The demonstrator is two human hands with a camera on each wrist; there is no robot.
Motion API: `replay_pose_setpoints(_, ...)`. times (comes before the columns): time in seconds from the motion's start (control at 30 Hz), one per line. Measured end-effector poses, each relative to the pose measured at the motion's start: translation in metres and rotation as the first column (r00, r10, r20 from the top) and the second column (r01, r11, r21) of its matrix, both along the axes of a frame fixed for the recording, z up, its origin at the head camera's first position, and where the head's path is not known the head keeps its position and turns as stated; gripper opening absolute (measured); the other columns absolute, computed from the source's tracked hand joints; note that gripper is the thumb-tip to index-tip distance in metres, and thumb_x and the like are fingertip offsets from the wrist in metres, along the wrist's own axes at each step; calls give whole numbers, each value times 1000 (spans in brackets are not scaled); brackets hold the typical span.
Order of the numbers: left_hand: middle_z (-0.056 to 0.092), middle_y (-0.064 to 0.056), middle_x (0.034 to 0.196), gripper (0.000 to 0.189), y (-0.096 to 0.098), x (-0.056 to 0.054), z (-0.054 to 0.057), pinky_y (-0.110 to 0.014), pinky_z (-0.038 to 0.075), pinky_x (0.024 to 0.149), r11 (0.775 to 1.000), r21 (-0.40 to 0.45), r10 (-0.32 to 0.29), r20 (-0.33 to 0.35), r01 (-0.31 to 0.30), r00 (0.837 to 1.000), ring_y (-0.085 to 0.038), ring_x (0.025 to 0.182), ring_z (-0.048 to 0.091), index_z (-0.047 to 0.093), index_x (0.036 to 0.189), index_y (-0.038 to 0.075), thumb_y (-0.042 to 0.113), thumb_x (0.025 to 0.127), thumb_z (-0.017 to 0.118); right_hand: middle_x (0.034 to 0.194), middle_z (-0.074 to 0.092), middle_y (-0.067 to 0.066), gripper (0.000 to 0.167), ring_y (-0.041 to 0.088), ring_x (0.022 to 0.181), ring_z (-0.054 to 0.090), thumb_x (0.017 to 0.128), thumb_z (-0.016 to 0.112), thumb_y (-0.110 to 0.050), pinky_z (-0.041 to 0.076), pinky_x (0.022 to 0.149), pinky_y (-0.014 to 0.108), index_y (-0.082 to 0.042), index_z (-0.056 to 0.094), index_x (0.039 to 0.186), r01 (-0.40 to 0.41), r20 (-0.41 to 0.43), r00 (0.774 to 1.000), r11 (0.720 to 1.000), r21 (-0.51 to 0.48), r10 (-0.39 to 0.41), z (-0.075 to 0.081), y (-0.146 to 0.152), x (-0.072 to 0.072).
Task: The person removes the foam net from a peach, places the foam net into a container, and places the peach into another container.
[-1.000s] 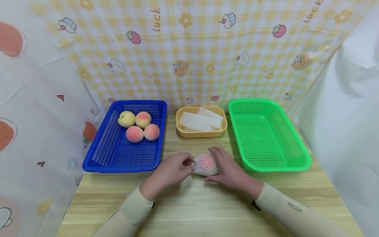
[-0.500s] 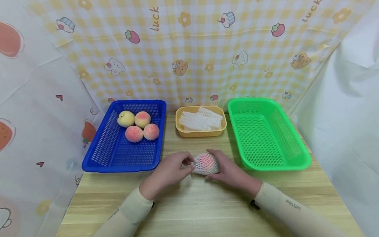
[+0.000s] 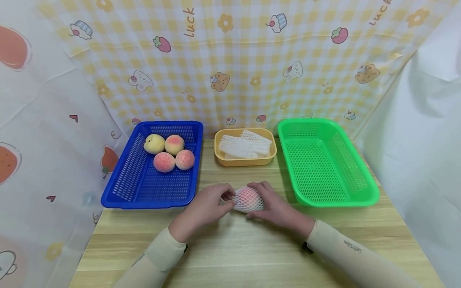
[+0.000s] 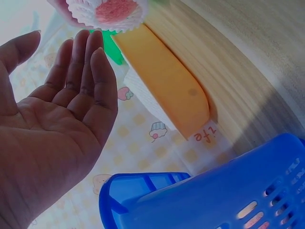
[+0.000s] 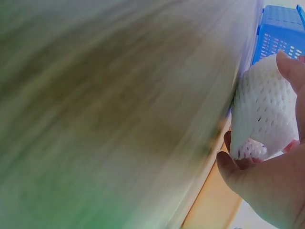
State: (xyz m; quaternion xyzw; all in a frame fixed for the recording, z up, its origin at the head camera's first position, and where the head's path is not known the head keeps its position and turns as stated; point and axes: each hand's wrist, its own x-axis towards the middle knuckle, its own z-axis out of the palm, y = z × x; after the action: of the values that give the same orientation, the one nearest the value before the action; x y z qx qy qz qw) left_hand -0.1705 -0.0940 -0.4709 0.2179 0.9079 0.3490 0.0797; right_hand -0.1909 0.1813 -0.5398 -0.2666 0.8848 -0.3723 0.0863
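A pink peach in a white foam net [image 3: 247, 199] is at the middle of the wooden table, between both hands. My right hand [image 3: 277, 206] grips its right side; in the right wrist view the fingers and thumb curve round the white net [image 5: 267, 102]. My left hand [image 3: 212, 204] is at the net's left end, fingertips right by its edge. From the left wrist, that hand [image 4: 71, 109] shows its palm, fingers gently bent and thumb apart, with the netted peach [image 4: 114, 12] beyond the fingertips.
To the left, a blue basket [image 3: 151, 206] holds several peaches [image 3: 164, 162]. White foam nets [image 3: 237, 147] lie in a small yellow tray [image 3: 246, 162] at the back middle. A green basket [image 3: 335, 205] stands on the right. A checked curtain [image 3: 237, 60] hangs behind.
The right hand has shifted slightly left along the netted peach, its fingers reaching further over the top. The peach has moved a little left with it. The left hand stays nearly still.
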Motion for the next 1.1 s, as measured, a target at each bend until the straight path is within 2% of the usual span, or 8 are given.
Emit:
replay_pose_setpoints(0.2, 75, 6, 104, 12, -1, 1, 2, -40, 60, 92, 1000, 13, 2, 5, -2, 1000, -15, 101, 71, 77, 114, 14, 21, 104, 78, 154, 55, 6, 96, 24, 138, 59, 86, 98, -34, 49, 118, 49, -13, 44, 164, -23, 7, 1000, 999, -23, 23, 0, -3, -1)
replay_pose_setpoints(0.47, 74, 7, 103, 11, -2, 1, 4, -40, 60, 92, 1000, 19, 14, 8, -14, 1000, -14, 100, 71, 77, 113, 16, 21, 103, 78, 145, 55, 1, 91, 18, 129, 60, 86, 97, -34, 52, 113, 45, -17, 45, 160, -24, -7, 1000, 999, -36, 24, -2, -3, -1)
replay_pose_setpoints(0.67, 74, 8, 106, 9, -2, 1, 2, -41, 60, 93, 998, 34, 58, 9, -58, 998, -15, 103, 70, 77, 112, 20, 25, 105, 77, 145, 53, 2, 92, 18, 128, 59, 85, 97, -34, 54, 111, 46, -18, 46, 159, -5, -17, 1000, 999, -53, 4, 7, -6, 1)
replay_pose_setpoints(0.8, 73, 6, 108, 6, -1, 0, -1, -43, 61, 96, 987, 115, 113, -29, -109, 993, -16, 106, 70, 75, 110, 19, 18, 104, 76, 146, 52, 3, 93, 20, 128, 60, 85, 98, -29, 55, 110, 45, -16, 45, 160, 11, -12, 1000, 996, -91, -12, 15, -7, 3)
replay_pose_setpoints(0.93, 72, 4, 107, 7, -1, -1, 2, -43, 63, 93, 959, 240, 169, -61, -150, 984, -16, 103, 71, 74, 106, 15, 10, 102, 75, 147, 53, 6, 95, 23, 130, 60, 83, 100, -22, 55, 111, 45, -13, 45, 160, 7, -55, 998, 991, -135, -14, 22, -9, 4)
replay_pose_setpoints(1.03, 71, 3, 106, 4, -2, -1, 4, -40, 64, 90, 942, 289, 189, -45, -169, 981, -15, 100, 71, 74, 105, 12, 9, 103, 76, 147, 54, 9, 96, 26, 132, 60, 80, 101, -18, 54, 112, 47, -10, 46, 158, -10, -109, 994, 988, -156, -7, 27, -9, 4)
replay_pose_setpoints(1.1, 71, 2, 106, 3, -2, -2, 4, -37, 65, 89, 939, 297, 192, -36, -173, 981, -13, 99, 71, 75, 105, 11, 10, 103, 77, 146, 55, 10, 96, 26, 132, 60, 79, 102, -18, 54, 112, 47, -10, 46, 158, -13, -131, 991, 987, -161, -8, 31, -9, 4)
